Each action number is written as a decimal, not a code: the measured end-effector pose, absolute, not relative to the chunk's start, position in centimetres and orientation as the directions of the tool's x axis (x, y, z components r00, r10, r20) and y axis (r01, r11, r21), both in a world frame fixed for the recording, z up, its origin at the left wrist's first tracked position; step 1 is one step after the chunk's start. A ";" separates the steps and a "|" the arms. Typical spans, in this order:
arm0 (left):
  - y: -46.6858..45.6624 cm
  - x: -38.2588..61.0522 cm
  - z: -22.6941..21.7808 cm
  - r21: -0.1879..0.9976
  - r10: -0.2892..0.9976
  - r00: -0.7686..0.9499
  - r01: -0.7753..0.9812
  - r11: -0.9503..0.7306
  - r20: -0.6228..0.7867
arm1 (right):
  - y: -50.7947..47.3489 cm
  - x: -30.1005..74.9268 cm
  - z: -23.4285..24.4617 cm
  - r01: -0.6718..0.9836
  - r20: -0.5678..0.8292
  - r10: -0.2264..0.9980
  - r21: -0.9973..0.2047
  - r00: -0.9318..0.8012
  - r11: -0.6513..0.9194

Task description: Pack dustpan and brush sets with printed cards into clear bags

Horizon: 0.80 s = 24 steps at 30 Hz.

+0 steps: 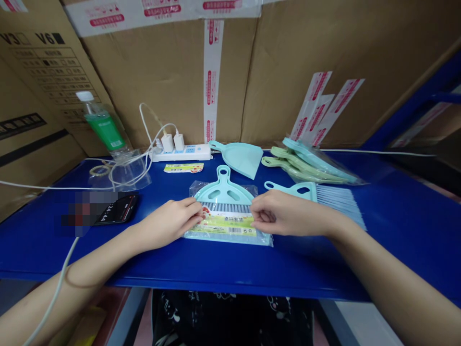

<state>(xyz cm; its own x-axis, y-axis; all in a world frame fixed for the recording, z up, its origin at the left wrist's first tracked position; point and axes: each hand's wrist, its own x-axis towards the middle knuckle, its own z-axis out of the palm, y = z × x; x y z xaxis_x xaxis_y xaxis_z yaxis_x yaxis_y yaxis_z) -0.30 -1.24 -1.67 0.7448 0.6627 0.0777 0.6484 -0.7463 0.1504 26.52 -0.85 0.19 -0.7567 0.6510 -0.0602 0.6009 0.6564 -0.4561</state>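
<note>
At far left we see a green-labelled bottle (pixel 103 126) standing on the blue counter (pixel 36 250), a phone (pixel 117 209) nearer us and a white power strip (pixel 183 153) further back. Our left hand (pixel 173 222) pinches the left edge of the bagged dustpan set (pixel 226 214), which lies flat mid-counter, with a loose dustpan (pixel 241 158) behind it. Our right hand (pixel 284 214), fingers curled, pinches the bag's right edge. A loose brush (pixel 324 194) lies just beside it, and a pile of bagged sets (pixel 309 163) lies behind.

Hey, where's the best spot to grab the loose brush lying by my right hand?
Take the brush by its thin handle, fingers coming from above. It lies flat, handle pointing left beside the right hand, bristles fanning out to the right.
</note>
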 end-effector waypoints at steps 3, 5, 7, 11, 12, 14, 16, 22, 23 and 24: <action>-1.0 -0.4 -2.2 0.121 0.658 0.748 0.647 -0.753 0.094 | -0.8 26.5 0.2 0.610 -0.067 0.657 -0.451 -0.751 0.651; -1.0 -0.4 -2.2 0.112 0.661 0.747 0.652 -0.750 0.078 | -0.8 26.4 0.3 0.613 -0.063 0.661 -0.447 -0.748 0.651; -1.1 -0.3 -2.0 0.110 0.664 0.745 0.656 -0.747 0.064 | -0.8 26.4 0.3 0.617 -0.060 0.667 -0.445 -0.743 0.648; -1.5 -0.1 -1.3 0.119 0.664 0.746 0.656 -0.745 0.050 | -0.7 26.5 0.3 0.643 -0.088 0.685 -0.447 -0.724 0.622; -1.6 0.0 -1.1 0.123 0.665 0.745 0.656 -0.744 0.048 | -0.7 26.5 0.3 0.651 -0.099 0.688 -0.441 -0.719 0.617; -1.8 0.0 -1.0 0.125 0.666 0.744 0.658 -0.743 0.044 | -0.7 26.5 0.3 0.667 -0.116 0.692 -0.418 -0.712 0.617; -1.8 0.0 -1.0 0.126 0.668 0.743 0.659 -0.741 0.039 | -0.6 26.5 0.3 0.680 -0.126 0.696 -0.392 -0.707 0.620; -1.5 0.0 -1.3 0.105 0.649 0.759 0.642 -0.759 0.057 | -0.4 26.7 0.2 0.702 -0.132 0.719 -0.393 -0.682 0.593; -1.5 0.0 -1.3 0.100 0.646 0.761 0.639 -0.762 0.062 | -0.4 26.8 0.2 0.701 -0.129 0.721 -0.399 -0.680 0.590; -1.5 0.0 -1.3 0.097 0.643 0.763 0.637 -0.765 0.065 | -0.4 26.8 0.1 0.698 -0.127 0.720 -0.405 -0.682 0.590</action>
<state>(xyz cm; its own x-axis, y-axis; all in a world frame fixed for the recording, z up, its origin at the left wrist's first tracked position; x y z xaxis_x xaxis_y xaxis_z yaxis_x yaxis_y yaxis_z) 0.00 -1.49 -1.33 0.7630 0.6431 0.0654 0.6366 -0.7651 0.0968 26.84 -0.42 0.14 -0.6822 0.7201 -0.1268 0.6982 0.5901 -0.4054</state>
